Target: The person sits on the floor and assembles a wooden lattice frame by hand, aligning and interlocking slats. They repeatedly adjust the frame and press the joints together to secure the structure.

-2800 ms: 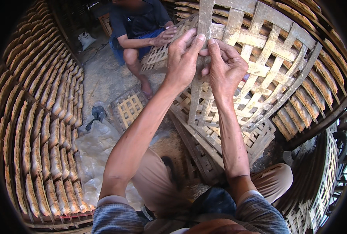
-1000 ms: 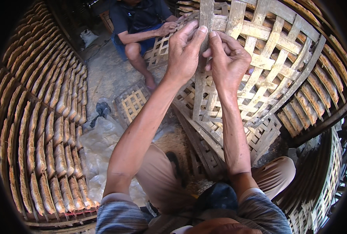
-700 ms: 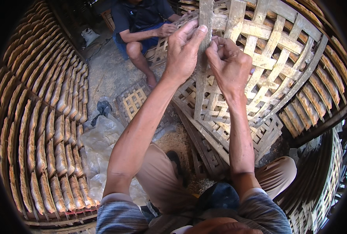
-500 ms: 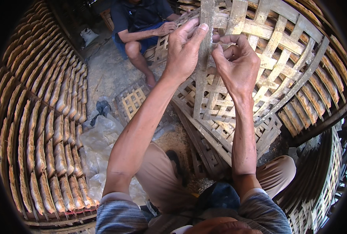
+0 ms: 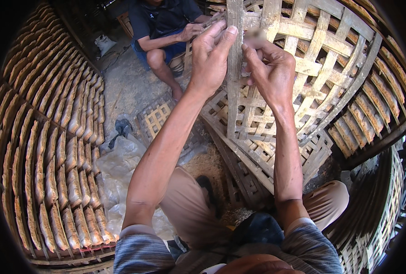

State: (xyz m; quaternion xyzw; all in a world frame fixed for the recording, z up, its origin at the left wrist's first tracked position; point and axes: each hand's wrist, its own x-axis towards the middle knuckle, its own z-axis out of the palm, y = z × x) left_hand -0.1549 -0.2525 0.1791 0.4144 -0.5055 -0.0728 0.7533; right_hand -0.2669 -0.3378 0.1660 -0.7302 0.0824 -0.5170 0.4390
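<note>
A woven bamboo rack with a flat wooden edge strip stands tilted up before me. My left hand is closed around the strip near its upper end, thumb pressed on the near face. On the other side of the strip, my right hand has its fingers curled, the thumb and forefinger by the strip's edge. Whatever those fingers pinch is too small or blurred to make out. The rack's lower end rests over other stacked woven racks.
Racks with rows of brownish, whitish-sided slabs rise at left, and similar rows stand at right. Clear plastic sheeting and a small lattice panel lie on the floor. A co-worker sits at the far side, hands on another woven piece.
Both my hands and the rack's upper part have shifted slightly left in the picture. My right fingers have moved a little along the strip; the left keeps its hold.
</note>
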